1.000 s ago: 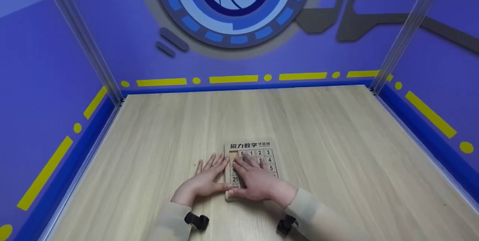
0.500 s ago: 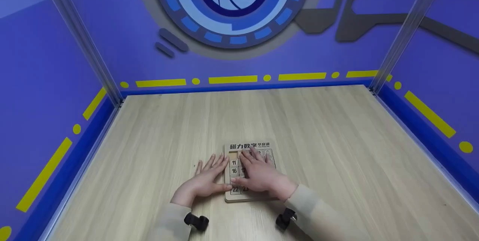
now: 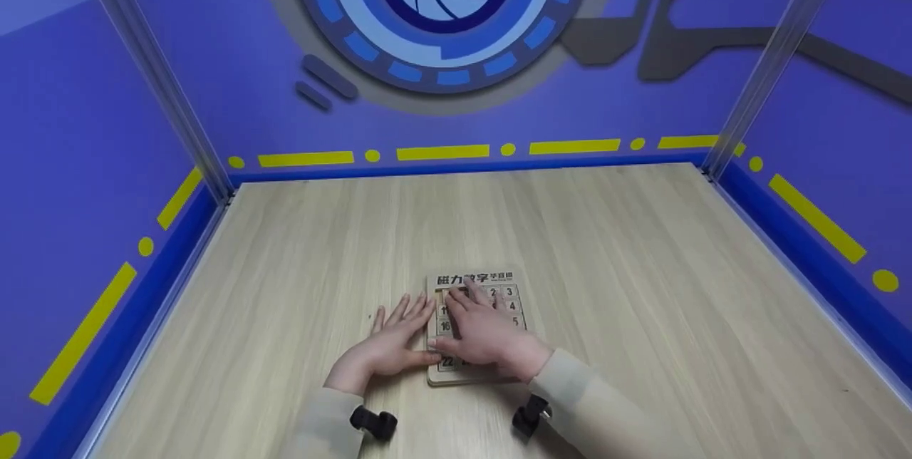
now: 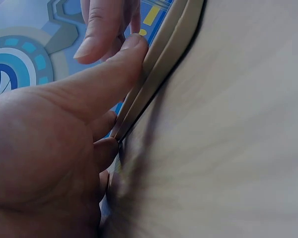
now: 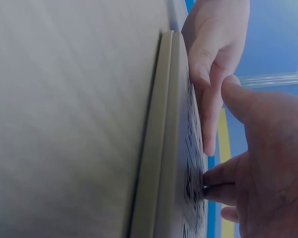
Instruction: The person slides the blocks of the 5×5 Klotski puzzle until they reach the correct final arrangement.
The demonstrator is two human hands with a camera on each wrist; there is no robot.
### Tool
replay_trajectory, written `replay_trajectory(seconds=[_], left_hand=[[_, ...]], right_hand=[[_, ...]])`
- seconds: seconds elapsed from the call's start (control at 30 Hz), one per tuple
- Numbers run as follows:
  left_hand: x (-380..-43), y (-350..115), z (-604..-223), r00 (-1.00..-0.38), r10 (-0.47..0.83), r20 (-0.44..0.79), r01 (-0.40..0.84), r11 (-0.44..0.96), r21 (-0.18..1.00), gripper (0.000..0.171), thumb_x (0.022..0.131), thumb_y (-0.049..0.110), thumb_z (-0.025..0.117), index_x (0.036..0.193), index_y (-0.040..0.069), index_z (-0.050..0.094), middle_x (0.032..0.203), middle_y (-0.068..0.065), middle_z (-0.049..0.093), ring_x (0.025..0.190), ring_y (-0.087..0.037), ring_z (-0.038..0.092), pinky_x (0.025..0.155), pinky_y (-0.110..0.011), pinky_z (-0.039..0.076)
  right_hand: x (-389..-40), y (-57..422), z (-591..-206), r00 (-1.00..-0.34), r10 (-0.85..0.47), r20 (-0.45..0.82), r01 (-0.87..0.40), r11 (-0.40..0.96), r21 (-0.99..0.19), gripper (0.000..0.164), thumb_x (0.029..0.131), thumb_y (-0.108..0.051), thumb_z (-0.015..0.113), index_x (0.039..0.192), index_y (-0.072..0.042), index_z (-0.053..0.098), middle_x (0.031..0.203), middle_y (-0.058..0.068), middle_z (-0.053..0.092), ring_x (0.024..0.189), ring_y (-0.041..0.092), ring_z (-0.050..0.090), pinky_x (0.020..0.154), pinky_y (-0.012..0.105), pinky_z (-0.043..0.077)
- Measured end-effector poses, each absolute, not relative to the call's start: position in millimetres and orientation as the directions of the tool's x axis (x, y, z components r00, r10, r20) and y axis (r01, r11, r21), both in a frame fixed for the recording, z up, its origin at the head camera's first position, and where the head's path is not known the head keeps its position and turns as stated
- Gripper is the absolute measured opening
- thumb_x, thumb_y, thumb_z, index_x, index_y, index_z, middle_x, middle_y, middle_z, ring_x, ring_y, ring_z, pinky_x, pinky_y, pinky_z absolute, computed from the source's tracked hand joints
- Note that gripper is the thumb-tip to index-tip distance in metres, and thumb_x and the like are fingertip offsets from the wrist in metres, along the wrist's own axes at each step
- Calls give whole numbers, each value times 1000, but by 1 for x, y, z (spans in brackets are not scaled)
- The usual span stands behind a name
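A wooden number sliding puzzle [image 3: 456,377] lies on the table, with dark characters along its top edge and numbered tiles below. My right hand [image 3: 486,333] is spread over the tiles, its fingers extended and the index fingertip at the top row, beside a gap in the top left corner. Its thumb reaches over the lower left tiles, and the palm hides the middle of the board. Along the puzzle's left side lies my left hand [image 3: 387,349], fingers straight, fingertips and thumb at the edge. The left wrist view shows that thumb [image 4: 109,79] against the board's side [image 4: 161,54].
The wooden table [image 3: 605,245] extends around the puzzle. Blue printed walls [image 3: 185,74] with yellow dashes border its back and sides, with metal posts [image 3: 769,67] at the corners. Black wrist cameras [image 3: 374,423] are strapped over both sleeves.
Over the past second my right hand has shifted up across the tiles, then slightly left towards the top left gap. The left hand and the board have stayed in place.
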State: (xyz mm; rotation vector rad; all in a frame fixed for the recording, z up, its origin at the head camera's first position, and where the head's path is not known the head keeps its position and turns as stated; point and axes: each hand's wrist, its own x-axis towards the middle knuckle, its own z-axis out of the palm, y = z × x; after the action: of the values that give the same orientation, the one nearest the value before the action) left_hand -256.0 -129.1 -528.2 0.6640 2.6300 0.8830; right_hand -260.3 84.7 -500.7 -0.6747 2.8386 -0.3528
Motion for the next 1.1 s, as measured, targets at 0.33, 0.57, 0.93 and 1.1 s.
replay_trajectory(seconds=[0.33,0.57,0.93,1.1], left_hand=[[-256,-129,-528,-852,509,-122,334,708,622,98,90,49,74,165,14,21,173,-17,12,161,-44,0,123,-72,-11],[-255,-130,-529,-854,505,-120,326,702,634,96,92,51,72,165,12,22,174,-16,12,161,-44,0,124,-71,-11],[-254,-129,-527,-857,499,-131,319,712,625,97,92,54,70,165,14,21,173,-17,11,161,-43,0,124,-70,-12],[-255,-129,-527,-856,499,-135,321,718,617,97,92,55,69,165,15,20,173,-16,10,161,-43,0,124,-70,-11]], right_hand=[[-260,81,-508,-865,-486,-123,-435,849,-301,92,96,-72,48,162,-11,30,173,6,22,162,35,10,124,72,14],[-257,102,-509,-888,-451,-85,-395,845,-361,93,97,-69,48,164,-9,23,174,11,14,162,38,9,124,73,9],[-254,118,-511,-913,-397,-94,-356,887,-293,94,95,-69,52,162,-7,29,172,11,21,161,42,8,123,76,11],[-254,110,-508,-913,-394,-109,-353,894,-275,93,95,-69,52,162,-8,31,172,9,23,161,41,9,124,74,12]])
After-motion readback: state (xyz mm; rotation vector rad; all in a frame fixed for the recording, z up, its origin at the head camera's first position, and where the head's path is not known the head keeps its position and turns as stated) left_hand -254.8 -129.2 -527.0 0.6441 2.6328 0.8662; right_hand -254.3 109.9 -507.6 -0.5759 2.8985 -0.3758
